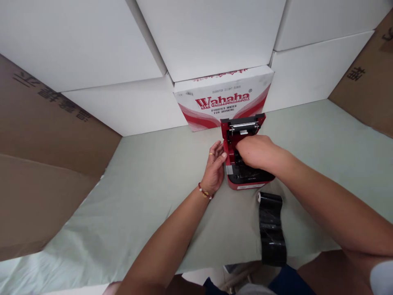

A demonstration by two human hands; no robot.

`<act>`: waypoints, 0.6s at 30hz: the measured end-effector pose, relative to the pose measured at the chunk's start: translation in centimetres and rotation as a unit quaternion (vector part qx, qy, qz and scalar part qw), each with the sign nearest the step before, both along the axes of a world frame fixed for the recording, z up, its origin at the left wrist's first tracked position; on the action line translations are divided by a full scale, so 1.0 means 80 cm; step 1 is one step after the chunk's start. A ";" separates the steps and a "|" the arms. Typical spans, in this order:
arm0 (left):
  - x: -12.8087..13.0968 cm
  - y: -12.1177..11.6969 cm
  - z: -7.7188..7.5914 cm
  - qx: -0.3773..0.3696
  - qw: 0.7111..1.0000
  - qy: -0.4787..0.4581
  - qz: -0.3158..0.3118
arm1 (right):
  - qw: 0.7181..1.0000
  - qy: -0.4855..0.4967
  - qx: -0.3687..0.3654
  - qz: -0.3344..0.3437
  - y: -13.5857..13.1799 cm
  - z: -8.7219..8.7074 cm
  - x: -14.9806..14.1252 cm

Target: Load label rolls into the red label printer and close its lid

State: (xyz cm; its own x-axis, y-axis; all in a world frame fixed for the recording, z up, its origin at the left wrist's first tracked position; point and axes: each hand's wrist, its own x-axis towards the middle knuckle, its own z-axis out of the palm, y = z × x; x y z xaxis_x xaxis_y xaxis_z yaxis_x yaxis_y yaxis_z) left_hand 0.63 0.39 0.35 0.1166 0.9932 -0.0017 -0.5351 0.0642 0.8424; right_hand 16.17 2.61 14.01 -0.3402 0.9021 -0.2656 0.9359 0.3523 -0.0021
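A small red label printer (245, 182) with its lid raised stands on the pale green cloth (147, 192), in front of a Wahaha water carton (225, 98). My left hand (215, 168) rests against the printer's left side, fingers stretched and together, a ring and a bead bracelet on it. My right hand (256, 149) reaches down into the open black compartment, fingers curled and hidden inside. A black roll (272, 227), partly unrolled with a white core at its top end, lies just in front of the printer.
White boxes (211, 37) are stacked along the back. Brown cardboard (46, 164) leans on the left and another piece (368, 82) on the right. The cloth's front edge hangs near my knees.
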 end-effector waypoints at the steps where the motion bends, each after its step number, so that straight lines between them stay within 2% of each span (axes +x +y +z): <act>1: 0.000 0.000 0.000 0.000 1.000 0.003 0.003 | 1.000 -0.008 -0.002 -0.007 -0.001 -0.002 -0.002; 5: 0.003 0.002 0.000 0.003 1.000 0.005 0.007 | 0.999 -0.025 0.004 -0.021 -0.017 0.007 -0.010; 8: 0.004 0.002 -0.001 0.007 1.000 0.004 0.009 | 0.998 -0.024 0.044 -0.032 -0.048 0.035 -0.010; 10: 0.004 0.003 -0.002 0.003 1.000 0.005 0.013 | 0.997 -0.001 0.067 -0.033 -0.075 0.058 0.007; 13: 0.004 0.004 -0.002 0.001 1.000 -0.004 0.009 | 0.992 0.068 0.105 -0.033 -0.109 0.078 0.067; 15: 0.004 0.004 -0.002 0.001 1.000 -0.009 0.002 | 0.987 0.084 0.124 -0.059 -0.119 0.066 0.121; 18: 0.004 0.004 -0.001 -0.002 1.000 -0.012 -0.001 | 0.994 0.046 0.045 -0.087 -0.116 0.013 0.189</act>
